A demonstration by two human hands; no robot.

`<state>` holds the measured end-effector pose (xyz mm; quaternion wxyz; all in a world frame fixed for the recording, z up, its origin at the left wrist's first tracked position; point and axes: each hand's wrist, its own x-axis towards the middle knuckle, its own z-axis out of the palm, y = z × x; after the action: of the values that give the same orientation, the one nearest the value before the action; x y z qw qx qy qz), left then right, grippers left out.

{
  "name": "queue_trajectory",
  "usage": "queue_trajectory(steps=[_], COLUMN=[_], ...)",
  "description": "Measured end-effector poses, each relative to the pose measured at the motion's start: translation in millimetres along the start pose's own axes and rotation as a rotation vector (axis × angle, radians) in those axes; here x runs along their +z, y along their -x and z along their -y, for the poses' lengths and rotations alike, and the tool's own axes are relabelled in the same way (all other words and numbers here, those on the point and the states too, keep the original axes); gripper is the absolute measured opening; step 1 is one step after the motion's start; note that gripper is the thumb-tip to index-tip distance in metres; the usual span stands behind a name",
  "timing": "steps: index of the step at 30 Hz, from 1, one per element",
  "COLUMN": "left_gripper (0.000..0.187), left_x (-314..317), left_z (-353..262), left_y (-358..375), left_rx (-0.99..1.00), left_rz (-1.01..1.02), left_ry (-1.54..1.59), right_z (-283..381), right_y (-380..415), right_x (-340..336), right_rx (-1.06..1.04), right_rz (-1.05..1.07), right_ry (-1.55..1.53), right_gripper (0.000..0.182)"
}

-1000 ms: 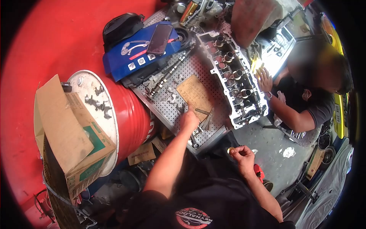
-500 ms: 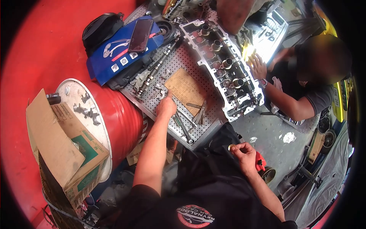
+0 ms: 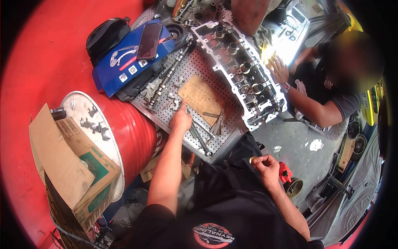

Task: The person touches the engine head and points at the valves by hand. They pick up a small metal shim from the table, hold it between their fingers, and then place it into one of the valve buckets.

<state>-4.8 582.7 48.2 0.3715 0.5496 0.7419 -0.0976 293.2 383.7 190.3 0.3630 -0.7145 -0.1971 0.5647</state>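
Note:
My left hand (image 3: 181,120) is over the perforated metal tray, its index finger stretched out to the left edge of a stained brown sheet (image 3: 201,94) with handwriting; the other fingers look curled, and nothing shows in them. Just below lie a ratchet wrench (image 3: 202,142) and fanned feeler gauges (image 3: 219,122). Small metal parts (image 3: 174,98) lie left of the sheet. Low in front of my dark apron, my right hand (image 3: 267,167) pinches a small gold-coloured round piece (image 3: 252,159) between thumb and fingertips. A cylinder head (image 3: 241,74) rests along the tray's right side.
A camshaft (image 3: 166,81) lies at the tray's left, beside a blue box (image 3: 128,62) with a phone (image 3: 149,40) on it. A red drum (image 3: 139,128) carries metal parts and a cardboard box (image 3: 78,166). A co-worker's arm (image 3: 311,106) reaches beside the cylinder head.
The view has shifted slightly. My left index finger stays at the sheet's edge, and my right hand still pinches the small round piece, turned a little to show more of it.

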Motion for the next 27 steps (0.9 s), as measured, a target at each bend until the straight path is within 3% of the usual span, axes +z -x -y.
queue_trajectory(steps=[15, 27], left_gripper=[0.07, 0.078], left_x=[-1, -14], left_z=[-2, -24], left_y=[-1, 14], left_rx=[-0.009, -0.01], left_rz=[0.086, 0.246], left_ry=[-0.072, -0.304], right_z=[-1, -1], right_y=[9, 16], right_x=[5, 3], right_rx=[0.014, 0.016], right_rz=[-0.033, -0.047], right_ry=[-0.006, -0.04], right_gripper=[0.013, 0.011])
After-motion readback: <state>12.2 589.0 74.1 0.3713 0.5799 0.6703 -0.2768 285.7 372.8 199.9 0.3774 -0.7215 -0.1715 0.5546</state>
